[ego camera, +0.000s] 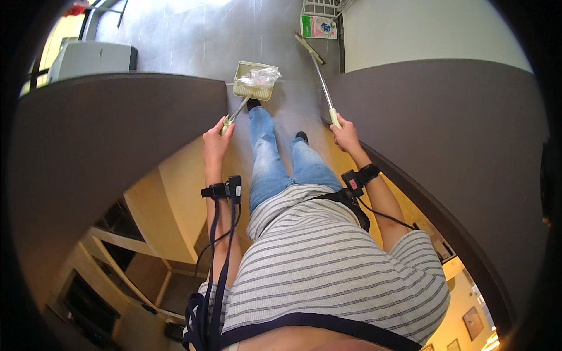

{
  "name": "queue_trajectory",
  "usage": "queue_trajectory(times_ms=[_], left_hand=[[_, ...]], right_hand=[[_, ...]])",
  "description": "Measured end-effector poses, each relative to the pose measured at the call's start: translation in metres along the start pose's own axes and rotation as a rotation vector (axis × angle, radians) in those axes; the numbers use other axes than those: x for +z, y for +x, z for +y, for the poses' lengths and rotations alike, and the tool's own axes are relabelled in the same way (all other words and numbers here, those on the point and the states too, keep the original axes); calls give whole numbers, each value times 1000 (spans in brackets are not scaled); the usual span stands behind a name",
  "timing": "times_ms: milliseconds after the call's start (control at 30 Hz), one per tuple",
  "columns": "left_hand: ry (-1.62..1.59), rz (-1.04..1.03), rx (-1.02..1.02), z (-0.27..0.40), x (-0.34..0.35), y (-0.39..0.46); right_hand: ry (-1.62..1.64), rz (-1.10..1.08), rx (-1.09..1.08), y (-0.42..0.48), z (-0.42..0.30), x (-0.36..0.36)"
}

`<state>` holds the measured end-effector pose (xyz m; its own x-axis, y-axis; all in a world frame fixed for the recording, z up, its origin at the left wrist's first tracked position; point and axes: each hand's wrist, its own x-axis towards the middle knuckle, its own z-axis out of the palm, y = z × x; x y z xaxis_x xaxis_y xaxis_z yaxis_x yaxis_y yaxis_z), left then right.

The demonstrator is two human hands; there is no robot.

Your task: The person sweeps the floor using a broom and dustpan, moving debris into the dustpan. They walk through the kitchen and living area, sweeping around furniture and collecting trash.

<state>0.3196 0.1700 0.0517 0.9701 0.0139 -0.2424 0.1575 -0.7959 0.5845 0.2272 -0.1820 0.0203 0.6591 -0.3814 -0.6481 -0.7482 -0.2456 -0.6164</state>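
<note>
My left hand (217, 141) grips the handle of a long-handled dustpan (253, 93). The pale green pan hangs or rests ahead of my left foot; I cannot tell if it touches the floor. Crumpled clear plastic (259, 78) lies in the pan. In my right hand (347, 135) is the pale green grip of a broom (324, 83) with a metal pole. Its narrow head (310, 47) reaches forward to the right, close to the wall corner. The broom and the dustpan are well apart.
Dark brown panels stand on the left (131, 114) and right (439, 114), with a narrow passage between. Beyond is a grey tiled floor (189, 39). A printed packet (318, 27) lies by a white rack (321, 8). A grey box-shaped appliance (92, 60) stands far left.
</note>
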Motion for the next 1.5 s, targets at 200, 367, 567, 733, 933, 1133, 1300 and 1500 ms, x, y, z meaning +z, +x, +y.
queue_trajectory(times_ms=[200, 367, 567, 733, 933, 1133, 1300, 1500], left_hand=[[-175, 3, -9, 26, -2, 6], [-191, -23, -23, 19, 9, -1], [-146, -42, -47, 20, 12, -12], [-191, -7, -67, 14, 27, -34], [-327, 21, -117, -16, 40, -62], [-277, 34, -52, -44, 53, -71], [-297, 61, -100, -61, 49, -90], [-260, 72, -221, -63, 41, -128]], right_hand=[[-13, 86, -53, 26, 29, -3], [-78, 57, -73, 33, 49, -6], [-85, -45, -86, 43, 47, -33], [-155, -110, -26, 9, 87, -42], [-239, -250, 78, -69, 162, -46], [-275, -280, 185, -110, 180, -69], [-298, -225, 55, -113, 144, -59], [-391, -51, -432, -23, 128, -25]])
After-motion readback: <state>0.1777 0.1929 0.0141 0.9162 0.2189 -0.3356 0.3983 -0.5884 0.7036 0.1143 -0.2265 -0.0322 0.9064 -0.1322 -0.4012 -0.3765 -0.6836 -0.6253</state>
